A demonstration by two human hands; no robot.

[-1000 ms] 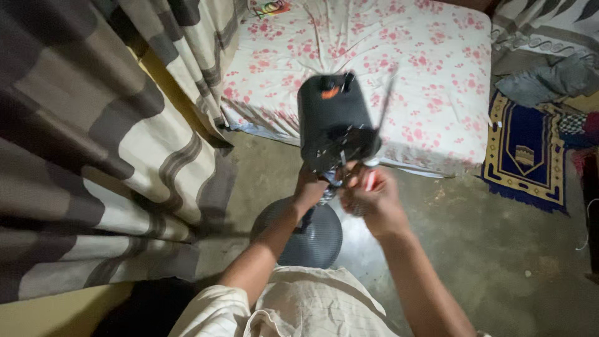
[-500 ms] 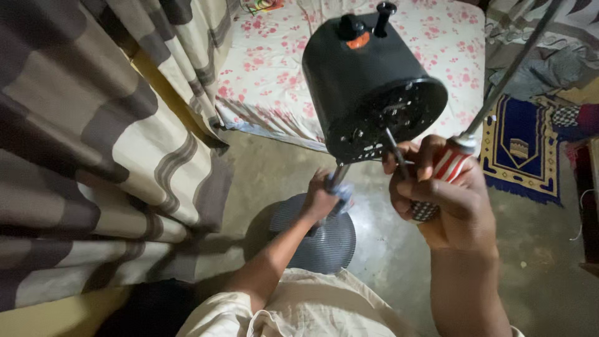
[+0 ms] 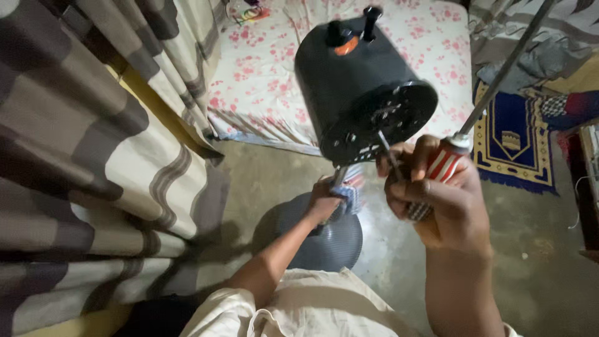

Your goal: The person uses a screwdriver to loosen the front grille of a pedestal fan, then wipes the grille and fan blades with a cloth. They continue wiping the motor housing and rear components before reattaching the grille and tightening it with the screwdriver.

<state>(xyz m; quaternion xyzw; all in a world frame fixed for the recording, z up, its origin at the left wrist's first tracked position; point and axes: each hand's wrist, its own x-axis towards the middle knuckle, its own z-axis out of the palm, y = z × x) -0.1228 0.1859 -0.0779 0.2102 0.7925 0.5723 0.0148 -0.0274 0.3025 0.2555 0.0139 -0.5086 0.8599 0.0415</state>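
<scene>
Black cylindrical fan motor housing (image 3: 359,87), with an orange knob and a black knob on top, is standing tilted on a thin metal pole above a round dark grey base (image 3: 324,234) resting on the concrete floor (image 3: 536,249). The left hand (image 3: 327,201) is clenching around the pole just under the housing, where a bit of pale cloth is also showing. The right hand (image 3: 437,193) is grasping a screwdriver with a red-and-white striped handle (image 3: 444,163), its long metal shaft pointing up and away to the right (a second thin metal rod is lying in the same grip, its tip touching the housing's perforated underside). Beyond, a floral-sheeted mattress (image 3: 274,81) is lying beside a striped brown-and-cream curtain (image 3: 81,150) and a blue patterned rug (image 3: 511,137).
</scene>
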